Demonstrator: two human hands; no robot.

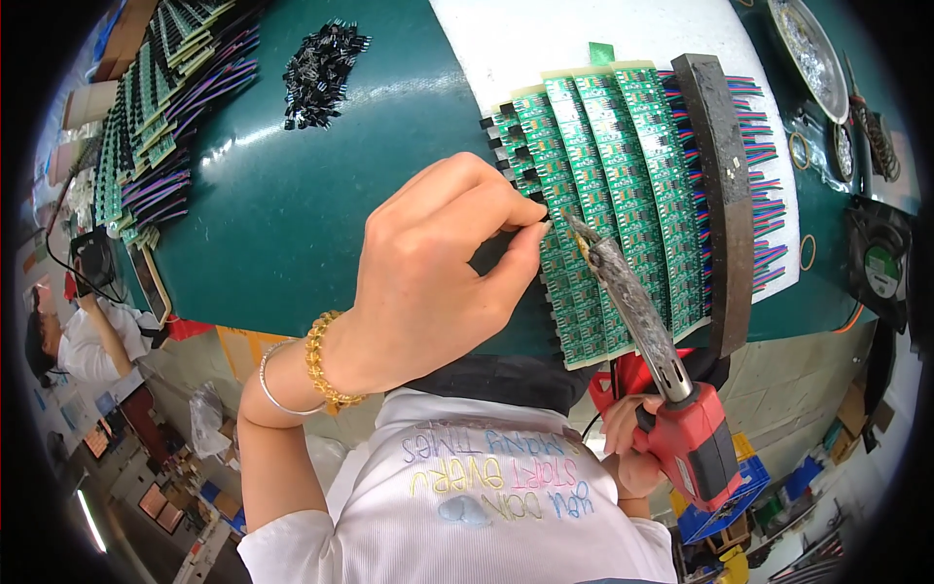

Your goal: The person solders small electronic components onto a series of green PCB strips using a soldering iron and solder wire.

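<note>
- We see four green circuit-board strips (pixel 628 165), side by side, just right of the left hand (pixel 433 258) and ahead of the right hand (pixel 632 443); their long axis runs away from the wearer.
- The left hand is nearer: its fingertips meet the leftmost strip's outer edge.
- We read its thumb and forefinger as pinched narrow; whether a part sits between them we cannot tell.
- The right hand wraps the red handle of one soldering iron (pixel 642 307), whose tip reaches forward and left, just beside the left fingertips.
- One dark bar (pixel 715 195) lies right of the strips, roughly parallel to them, over coloured wires (pixel 764 156) too many to count.
- We find one white foam sheet (pixel 506 39) under the strips.
- One pile of black components (pixel 324 73), its pieces beyond counting, rests on the green bench (pixel 224 253), ahead and left of the left hand.
</note>
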